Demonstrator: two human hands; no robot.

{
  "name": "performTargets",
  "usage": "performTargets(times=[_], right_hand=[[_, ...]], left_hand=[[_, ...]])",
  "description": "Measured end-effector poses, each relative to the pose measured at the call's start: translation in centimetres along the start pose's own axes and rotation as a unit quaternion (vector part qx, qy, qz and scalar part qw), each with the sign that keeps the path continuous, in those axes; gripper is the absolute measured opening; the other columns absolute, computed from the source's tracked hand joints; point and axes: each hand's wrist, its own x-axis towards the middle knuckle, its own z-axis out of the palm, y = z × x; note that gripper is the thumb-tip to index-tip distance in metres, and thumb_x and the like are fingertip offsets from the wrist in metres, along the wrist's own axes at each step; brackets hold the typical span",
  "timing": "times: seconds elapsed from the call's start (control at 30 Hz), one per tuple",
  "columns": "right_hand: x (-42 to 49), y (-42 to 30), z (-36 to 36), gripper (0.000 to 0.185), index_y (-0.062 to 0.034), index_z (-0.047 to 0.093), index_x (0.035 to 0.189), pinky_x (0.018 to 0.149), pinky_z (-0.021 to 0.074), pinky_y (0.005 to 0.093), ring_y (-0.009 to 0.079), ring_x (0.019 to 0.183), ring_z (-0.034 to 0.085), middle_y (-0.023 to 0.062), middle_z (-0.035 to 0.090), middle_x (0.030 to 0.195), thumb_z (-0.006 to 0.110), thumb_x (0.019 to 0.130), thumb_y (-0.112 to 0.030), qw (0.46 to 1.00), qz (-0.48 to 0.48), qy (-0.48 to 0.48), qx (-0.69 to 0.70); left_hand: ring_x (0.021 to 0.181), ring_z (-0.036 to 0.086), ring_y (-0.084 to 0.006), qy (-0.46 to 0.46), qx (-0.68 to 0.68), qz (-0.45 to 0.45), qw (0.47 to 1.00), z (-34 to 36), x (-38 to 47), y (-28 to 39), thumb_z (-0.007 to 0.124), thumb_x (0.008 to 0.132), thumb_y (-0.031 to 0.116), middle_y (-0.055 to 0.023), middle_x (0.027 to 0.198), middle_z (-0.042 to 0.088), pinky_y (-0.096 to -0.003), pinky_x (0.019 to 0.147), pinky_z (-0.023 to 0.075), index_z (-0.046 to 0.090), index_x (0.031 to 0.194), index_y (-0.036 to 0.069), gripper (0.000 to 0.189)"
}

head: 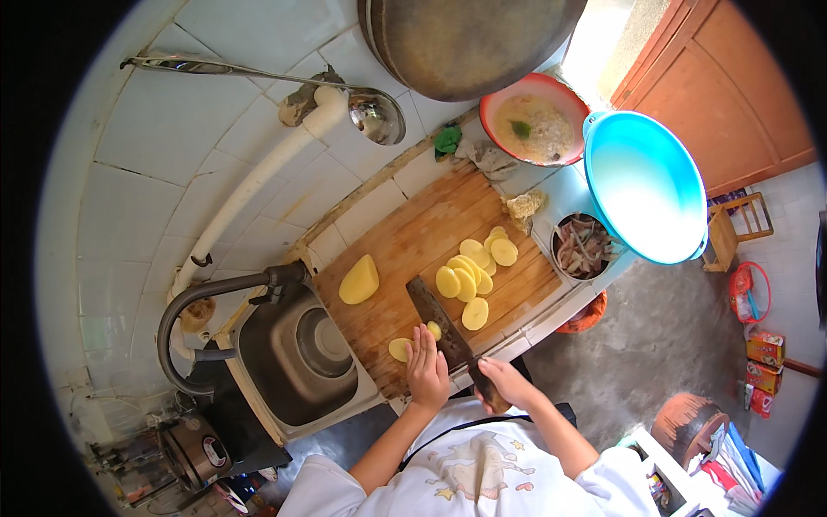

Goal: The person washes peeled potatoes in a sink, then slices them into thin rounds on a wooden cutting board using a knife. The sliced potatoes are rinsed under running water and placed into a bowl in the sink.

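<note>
My right hand (507, 386) grips the wooden handle of a dark-bladed cleaver (440, 318), whose blade points away from me across the wooden cutting board (387, 232). Close to the blade's left side, my left hand (426, 373) presses its fingers down on a peeled potato piece (435, 331). More yellow potato (398, 349) shows left of those fingers; whether it is the same piece is hidden. Right of the blade lie several round potato slices (466, 284), some overlapping. A larger cut chunk of peeled potato (359, 280) rests at the board's left.
A steel sink (258, 381) with a dark faucet (174, 323) adjoins the board's left. To the right stand a metal bowl of sliced meat or onion (583, 247), a blue plastic basin (646, 187) and a red-rimmed basin of cloudy liquid (535, 119). A ladle (376, 116) hangs on the tiled wall.
</note>
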Motion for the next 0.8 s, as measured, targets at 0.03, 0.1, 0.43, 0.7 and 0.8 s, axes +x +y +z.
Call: performTargets(times=[0.03,0.1,0.43,0.7,0.8], right_hand=[[0.0,0.4,0.3,0.027,-0.006,0.045,0.094,0.04,0.0439,0.0276,0.0188,0.041,0.053,0.0077,0.054,0.061,0.039,0.096,-0.033,1.0,-0.013,-0.002,-0.001],[-0.8,1.7,0.5,0.027,-0.0057,0.045,0.092,0.041,0.0434,0.0284,0.0184,0.042,0.052,0.0078,0.054,0.061,0.04,0.096,-0.031,1.0,-0.01,-0.003,0.02],[-0.6,0.9,-0.4,0.027,-0.0045,0.046,0.094,0.04,0.0424,0.0269,0.0176,0.042,0.052,0.0078,0.054,0.062,0.039,0.097,-0.03,1.0,-0.013,0.005,-0.013],[0.2,1.1,-1.1,0.028,-0.0046,0.047,0.096,0.041,0.0433,0.0288,0.0197,0.042,0.052,0.0097,0.055,0.063,0.038,0.097,-0.031,1.0,-0.006,-0.021,0.021],[-0.1,2.6,0.1,0.027,-0.0047,0.048,0.097,0.041,0.0432,0.0296,0.02,0.042,0.052,0.0098,0.055,0.062,0.038,0.097,-0.03,0.997,-0.013,-0.025,0.07]], left_hand=[[0.131,0.029,-0.0366,0.001,-0.001,-0.001,1.0,-0.2,0.4,0.0,0.041,0.089,0.008,-0.0221,0.138,0.036,-0.0496,0.107,0.0184,0.035,0.133,-0.006,0.047],[0.131,0.03,-0.0359,-0.014,0.007,-0.017,1.0,-0.4,1.1,0.1,0.042,0.09,0.009,-0.0201,0.138,0.038,-0.0498,0.107,0.0194,0.036,0.133,-0.005,0.046],[0.129,0.034,-0.0359,0.021,-0.018,-0.003,1.0,-1.2,1.5,-1.9,0.067,0.079,0.015,-0.0136,0.131,0.048,-0.0557,0.104,0.0182,0.064,0.111,0.01,0.032],[0.131,0.032,-0.033,-0.006,-0.021,-0.011,1.0,-1.4,1.9,-3.1,0.067,0.078,0.013,-0.0075,0.128,0.052,-0.0555,0.107,0.0094,0.065,0.11,0.012,0.032],[0.131,0.033,-0.0323,0.003,-0.034,-0.032,0.999,-1.4,1.9,-2.7,0.066,0.079,0.012,-0.0073,0.123,0.055,-0.0544,0.107,0.0093,0.063,0.113,0.013,0.033]])
